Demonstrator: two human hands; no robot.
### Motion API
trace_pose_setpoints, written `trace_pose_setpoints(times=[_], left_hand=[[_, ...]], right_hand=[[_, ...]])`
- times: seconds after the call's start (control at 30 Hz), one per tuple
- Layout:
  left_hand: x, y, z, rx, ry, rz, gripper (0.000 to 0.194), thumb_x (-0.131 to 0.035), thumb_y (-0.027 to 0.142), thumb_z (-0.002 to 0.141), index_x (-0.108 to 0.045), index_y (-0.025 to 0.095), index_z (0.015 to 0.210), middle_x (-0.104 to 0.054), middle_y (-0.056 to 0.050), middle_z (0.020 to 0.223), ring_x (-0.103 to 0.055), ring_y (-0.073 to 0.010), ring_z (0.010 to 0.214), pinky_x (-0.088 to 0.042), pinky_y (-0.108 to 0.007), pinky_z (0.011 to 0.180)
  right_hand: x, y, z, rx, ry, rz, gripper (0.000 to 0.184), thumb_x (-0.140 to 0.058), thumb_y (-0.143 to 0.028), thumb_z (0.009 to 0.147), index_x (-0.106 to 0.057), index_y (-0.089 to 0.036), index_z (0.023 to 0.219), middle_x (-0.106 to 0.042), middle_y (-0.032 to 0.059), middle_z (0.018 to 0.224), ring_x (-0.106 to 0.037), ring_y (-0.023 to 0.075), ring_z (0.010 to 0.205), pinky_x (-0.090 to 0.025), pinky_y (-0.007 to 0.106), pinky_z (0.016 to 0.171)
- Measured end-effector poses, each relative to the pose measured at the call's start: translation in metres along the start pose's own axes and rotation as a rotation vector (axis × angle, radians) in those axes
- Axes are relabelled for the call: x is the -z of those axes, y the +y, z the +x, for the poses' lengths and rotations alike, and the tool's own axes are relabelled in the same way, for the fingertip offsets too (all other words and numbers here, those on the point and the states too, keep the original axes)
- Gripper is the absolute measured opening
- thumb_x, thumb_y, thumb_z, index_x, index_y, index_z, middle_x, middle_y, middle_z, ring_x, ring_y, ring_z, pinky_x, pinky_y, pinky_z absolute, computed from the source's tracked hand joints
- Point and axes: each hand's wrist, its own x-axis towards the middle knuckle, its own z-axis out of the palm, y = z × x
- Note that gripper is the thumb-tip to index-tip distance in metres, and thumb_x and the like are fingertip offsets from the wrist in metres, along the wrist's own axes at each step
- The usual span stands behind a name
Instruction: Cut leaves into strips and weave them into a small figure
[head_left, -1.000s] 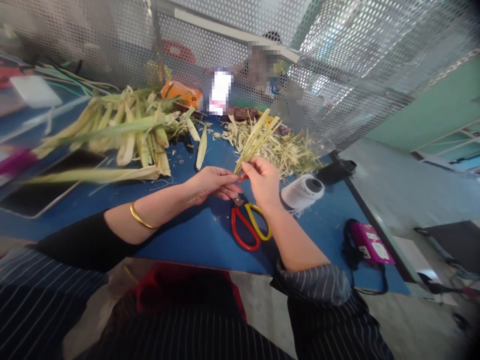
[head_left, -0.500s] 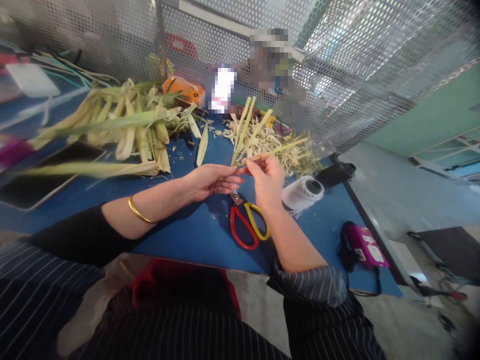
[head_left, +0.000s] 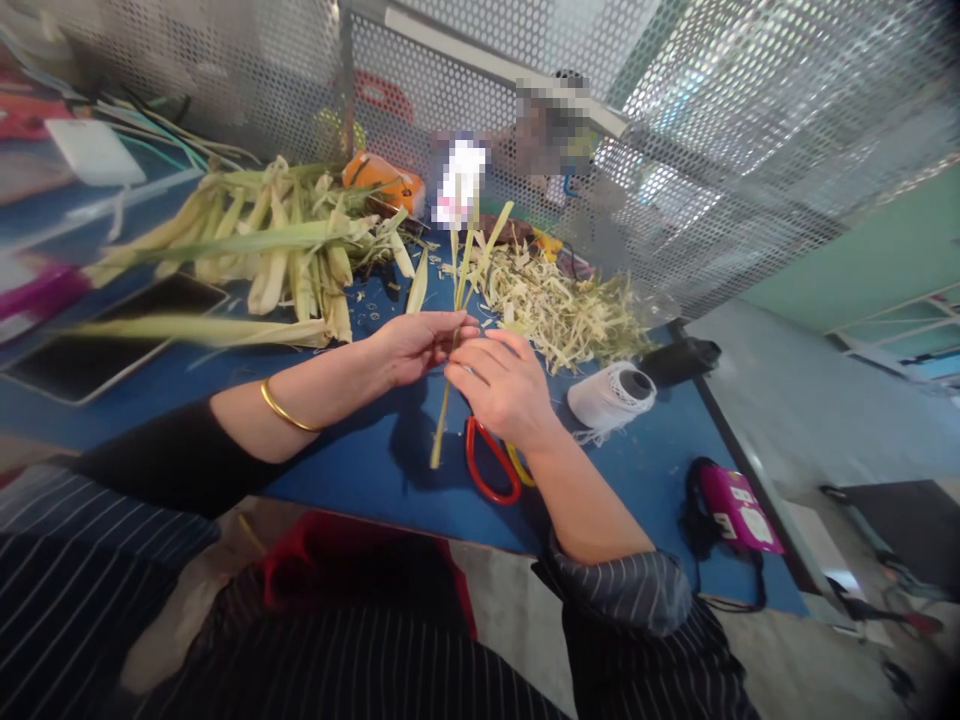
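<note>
My left hand (head_left: 426, 347) pinches a small bundle of pale green leaf strips (head_left: 465, 268), whose upper ends fan out away from me. Against it, my right hand (head_left: 501, 383) has its fingers closed around the lower part of the strips. One strip end hangs below the fingers toward the table's front edge. Scissors (head_left: 491, 462) with one red and one yellow handle lie under my right hand, their blades hidden. A white spool of thread (head_left: 611, 395) stands to the right of that hand. Behind my hands lies a heap of shredded strips (head_left: 559, 305).
Long pale husk-like leaves (head_left: 277, 245) are piled at the left, beside a dark flat tablet-like object (head_left: 112, 335). An orange packet (head_left: 384, 183) and a lit phone (head_left: 459, 182) stand by the perforated metal screen (head_left: 420, 70). A purple device (head_left: 739, 508) with straps lies at the right edge.
My right hand has turned palm down and moved in against my left. The strip that pointed right now hangs down toward me. The view has shifted slightly.
</note>
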Motion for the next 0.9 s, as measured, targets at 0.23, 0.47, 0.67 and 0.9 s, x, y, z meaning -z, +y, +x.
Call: trace_pose_setpoints(times=[0.23,0.47,0.67,0.9], left_hand=[[-0.01,-0.008,-0.011,-0.1,-0.025,0.29,0.011,-0.067,0.022,0.082,-0.071,0.012,0.078,-0.062,-0.002,0.064,-0.054,-0.0045,0.049,-0.031,-0.015,0.038],[-0.016,-0.018,-0.017,-0.012,-0.125,0.334,0.015,-0.069,0.018,0.079,-0.075,0.013,0.092,-0.072,-0.007,0.08,-0.058,-0.0055,0.055,-0.034,-0.014,0.041],[-0.013,-0.011,-0.013,0.042,-0.169,0.182,0.02,-0.062,0.003,0.078,-0.075,0.01,0.092,-0.072,-0.012,0.1,-0.059,-0.0054,0.061,-0.042,-0.011,0.045],[-0.009,-0.012,-0.009,0.087,-0.178,0.151,0.019,-0.062,0.003,0.078,-0.075,0.009,0.09,-0.072,-0.01,0.094,-0.057,-0.0033,0.059,-0.041,-0.01,0.045]], right_hand=[[0.001,0.011,0.0,-0.667,0.605,0.635,0.021,-0.059,-0.043,0.084,-0.064,-0.023,0.089,-0.065,0.0008,0.084,-0.06,0.0142,0.076,-0.049,0.032,0.076],[-0.006,0.018,0.002,-0.809,0.519,0.846,0.016,-0.065,-0.031,0.077,-0.061,-0.02,0.065,-0.059,-0.003,0.062,-0.055,0.0109,0.063,-0.047,0.028,0.069],[-0.009,0.019,0.002,-0.87,0.655,0.894,0.007,-0.067,-0.027,0.071,-0.066,-0.02,0.07,-0.066,-0.0018,0.07,-0.061,0.0126,0.072,-0.049,0.03,0.077],[-0.02,0.026,0.0,-1.214,0.551,1.367,0.005,-0.067,-0.022,0.068,-0.065,-0.016,0.068,-0.068,0.0007,0.066,-0.06,0.0106,0.061,-0.047,0.024,0.058]])
